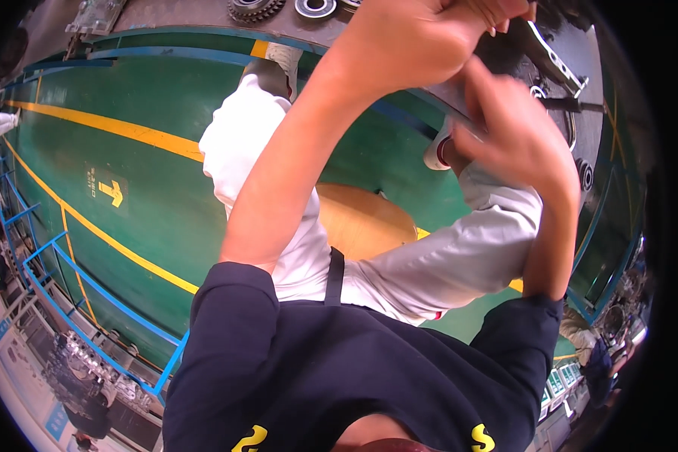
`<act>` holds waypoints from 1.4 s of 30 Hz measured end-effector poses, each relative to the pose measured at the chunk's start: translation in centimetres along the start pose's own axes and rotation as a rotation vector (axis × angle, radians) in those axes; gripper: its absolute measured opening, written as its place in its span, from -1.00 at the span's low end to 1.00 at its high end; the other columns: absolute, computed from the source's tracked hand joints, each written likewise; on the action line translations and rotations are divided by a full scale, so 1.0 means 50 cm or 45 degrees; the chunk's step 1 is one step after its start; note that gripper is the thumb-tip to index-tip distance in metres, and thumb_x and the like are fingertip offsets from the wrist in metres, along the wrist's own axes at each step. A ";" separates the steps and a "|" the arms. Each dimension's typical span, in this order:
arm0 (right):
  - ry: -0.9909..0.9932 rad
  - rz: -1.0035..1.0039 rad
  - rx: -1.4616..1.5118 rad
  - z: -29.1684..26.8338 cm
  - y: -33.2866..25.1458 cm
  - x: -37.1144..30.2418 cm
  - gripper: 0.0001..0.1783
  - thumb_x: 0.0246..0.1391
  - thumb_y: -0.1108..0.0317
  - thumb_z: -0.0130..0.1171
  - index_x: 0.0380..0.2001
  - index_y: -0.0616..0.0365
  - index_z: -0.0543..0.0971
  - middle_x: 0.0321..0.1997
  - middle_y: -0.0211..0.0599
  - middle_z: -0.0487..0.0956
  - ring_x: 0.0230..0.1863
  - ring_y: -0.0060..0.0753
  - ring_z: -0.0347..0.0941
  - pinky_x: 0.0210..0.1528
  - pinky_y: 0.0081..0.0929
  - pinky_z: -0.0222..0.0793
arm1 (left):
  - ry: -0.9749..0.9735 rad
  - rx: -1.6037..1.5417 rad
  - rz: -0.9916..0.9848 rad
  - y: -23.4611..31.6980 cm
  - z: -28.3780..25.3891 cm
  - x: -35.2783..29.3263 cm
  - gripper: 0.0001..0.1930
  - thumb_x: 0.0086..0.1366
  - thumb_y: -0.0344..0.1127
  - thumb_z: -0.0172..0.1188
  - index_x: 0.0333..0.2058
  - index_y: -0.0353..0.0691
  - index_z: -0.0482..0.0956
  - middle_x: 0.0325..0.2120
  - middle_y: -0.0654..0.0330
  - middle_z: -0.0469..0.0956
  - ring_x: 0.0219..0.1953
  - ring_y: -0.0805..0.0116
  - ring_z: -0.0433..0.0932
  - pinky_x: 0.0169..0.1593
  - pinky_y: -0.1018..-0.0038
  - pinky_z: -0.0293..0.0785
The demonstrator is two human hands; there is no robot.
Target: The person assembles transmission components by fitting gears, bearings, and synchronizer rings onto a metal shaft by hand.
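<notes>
My left hand (429, 41) is raised over the workbench edge at the top of the view. Its fingers are curled closed near the upper border, and whatever they grip is hidden. Just below and to the right, my right hand (516, 128) is bent inward, close to the left wrist. Motion smears its fingers, so I cannot tell whether they hold anything. Beyond the hands, a long metal bracket-like part (556, 62) lies on the bench. A dark-handled tool (572, 105) is close to my right hand.
A toothed gear (256, 9) and a ring bearing (315, 7) lie along the workbench (297, 29). Another dark round part (584, 175) sits at the right. Below me are a round wooden stool (361, 222) and green floor with yellow lines. Blue rails (102, 280) stand at left.
</notes>
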State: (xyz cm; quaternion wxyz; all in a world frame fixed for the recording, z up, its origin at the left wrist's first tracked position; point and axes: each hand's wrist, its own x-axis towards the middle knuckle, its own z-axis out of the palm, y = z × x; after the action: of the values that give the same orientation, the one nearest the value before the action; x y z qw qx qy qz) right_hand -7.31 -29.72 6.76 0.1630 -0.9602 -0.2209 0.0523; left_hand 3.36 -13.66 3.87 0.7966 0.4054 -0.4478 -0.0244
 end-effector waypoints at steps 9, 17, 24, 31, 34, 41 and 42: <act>0.223 0.327 0.240 -0.009 0.035 0.058 -0.65 0.10 0.37 0.23 -0.07 0.25 0.44 -0.40 -0.11 0.51 -0.38 -0.13 0.50 -0.29 -0.24 0.41 | -0.062 -0.084 0.090 -0.016 -0.014 0.003 -0.60 0.48 -0.42 0.13 0.23 -0.34 0.35 -0.13 0.22 0.51 -0.14 0.55 0.43 -0.03 0.60 0.42; 0.172 0.169 0.212 0.030 0.002 0.049 -0.59 -0.04 0.41 0.28 -0.15 0.33 0.38 -0.36 0.09 0.57 -0.26 0.26 0.52 -0.19 0.02 0.45 | -0.040 0.082 -0.042 0.004 -0.005 -0.014 -0.56 0.49 -0.41 0.12 0.28 -0.35 0.33 -0.11 0.15 0.53 -0.13 0.48 0.50 0.00 0.56 0.45; -0.527 0.049 0.300 -0.036 -0.087 -0.001 -0.67 0.02 0.14 0.32 -0.28 0.17 0.60 -0.51 -0.11 0.63 -0.37 0.01 0.63 -0.29 -0.11 0.51 | 0.061 0.092 -0.020 0.024 -0.018 -0.014 -0.56 0.51 -0.22 0.11 0.18 -0.42 0.31 -0.20 0.06 0.54 -0.31 0.39 0.44 -0.15 0.41 0.45; 0.183 0.439 0.077 0.054 0.088 0.030 -0.70 0.08 0.27 0.26 -0.19 0.23 0.53 -0.22 0.00 0.62 -0.14 0.12 0.57 -0.08 -0.04 0.50 | 0.208 -0.007 -0.022 0.051 -0.031 -0.040 -0.51 0.44 -0.19 0.20 0.17 -0.37 0.28 -0.26 0.08 0.49 -0.29 0.31 0.44 -0.16 0.27 0.44; 0.268 0.391 0.119 0.086 0.107 0.051 -0.64 0.08 0.32 0.26 -0.07 0.24 0.49 -0.01 -0.03 0.51 0.06 0.09 0.47 0.08 -0.09 0.46 | 0.280 -0.016 -0.043 0.067 -0.043 -0.040 -0.50 0.43 -0.15 0.21 0.18 -0.28 0.28 -0.23 0.12 0.47 -0.27 0.31 0.43 -0.14 0.26 0.40; 0.191 0.214 -0.054 0.099 0.103 0.093 -0.52 0.02 0.36 0.30 0.03 0.20 0.50 0.14 -0.09 0.44 0.25 0.01 0.32 0.27 -0.14 0.39 | 0.255 0.113 -0.063 0.074 -0.064 -0.026 -0.53 0.45 -0.13 0.16 0.20 -0.19 0.28 -0.20 0.20 0.42 -0.26 0.35 0.35 -0.13 0.26 0.32; 0.174 0.205 -0.083 0.099 0.106 0.091 -0.53 0.02 0.36 0.30 0.03 0.19 0.50 0.14 -0.10 0.44 0.24 0.00 0.33 0.27 -0.14 0.38 | 0.256 0.141 -0.046 0.075 -0.065 -0.025 -0.53 0.45 -0.13 0.15 0.20 -0.20 0.29 -0.20 0.20 0.42 -0.26 0.35 0.35 -0.13 0.27 0.32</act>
State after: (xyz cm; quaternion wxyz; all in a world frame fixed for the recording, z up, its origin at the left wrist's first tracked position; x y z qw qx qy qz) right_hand -1.91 -30.76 0.17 0.1417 -0.9809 -0.1331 -0.0078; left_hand 3.79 -8.63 4.63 0.8133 0.4571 -0.3590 0.0267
